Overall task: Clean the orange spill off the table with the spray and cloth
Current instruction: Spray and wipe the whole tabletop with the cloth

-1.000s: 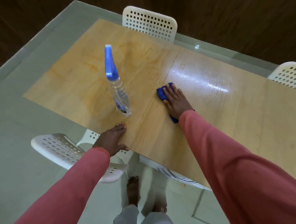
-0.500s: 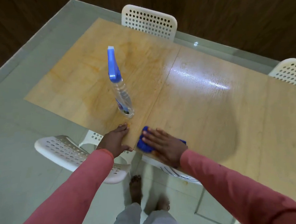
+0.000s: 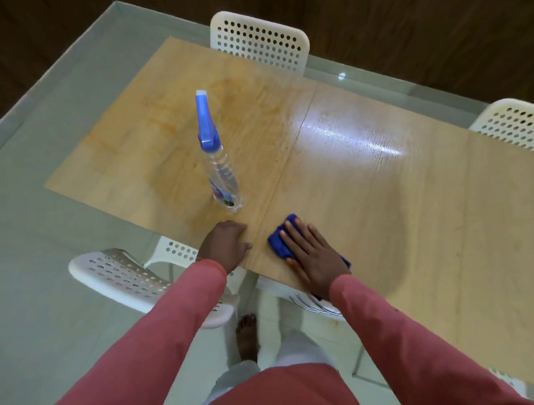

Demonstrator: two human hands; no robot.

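A clear spray bottle (image 3: 221, 170) with a blue trigger head stands upright on the wooden table (image 3: 418, 210). Faint orange smears (image 3: 173, 139) spread over the table's left half, around and beyond the bottle. My right hand (image 3: 312, 257) lies flat, fingers spread, pressing a blue cloth (image 3: 278, 241) onto the table near its front edge, just right of the seam. Most of the cloth is hidden under the palm. My left hand (image 3: 226, 248) rests on the front edge below the bottle, fingers curled over it, holding nothing else.
White perforated chairs stand around the table: one at the far side (image 3: 259, 41), one at the far right (image 3: 519, 124), one tucked at the near left (image 3: 128, 275). Pale floor tiles lie to the left. My bare feet show below the table's edge.
My right hand dragged the cloth from mid-table back to the front edge, then shifted slightly right and forward. The left hand and the bottle stayed put.
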